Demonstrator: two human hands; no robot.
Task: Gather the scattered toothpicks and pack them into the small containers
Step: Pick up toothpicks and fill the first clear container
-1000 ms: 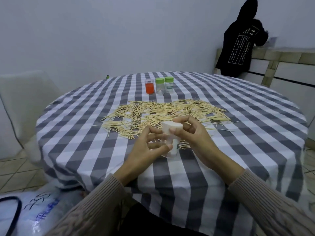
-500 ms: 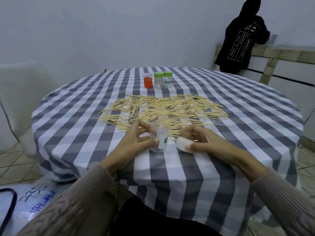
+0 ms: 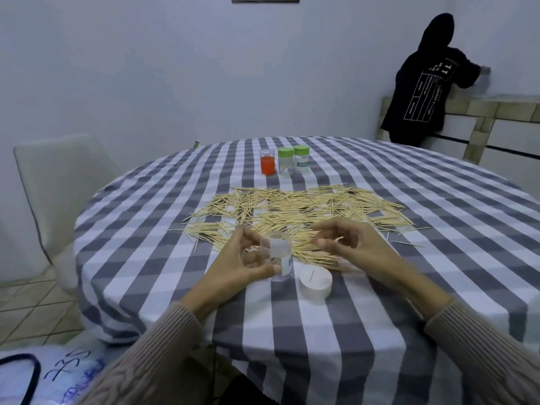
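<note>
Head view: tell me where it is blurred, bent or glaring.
Head view: right hand smeared by motion; left hand sharper, around the clear container; wide lens bows the table edge; light soft and even, no glare, faint shadow under the white lid.

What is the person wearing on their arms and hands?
Both arms wear beige knitted sweater sleeves with ribbed cuffs at the wrist, left sleeve and right sleeve. The left hand and right hand are bare: no gloves, rings or watch visible.

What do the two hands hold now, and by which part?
The left hand holds the clear container by its side wall. The right hand pinches one toothpick between its fingertips.
</note>
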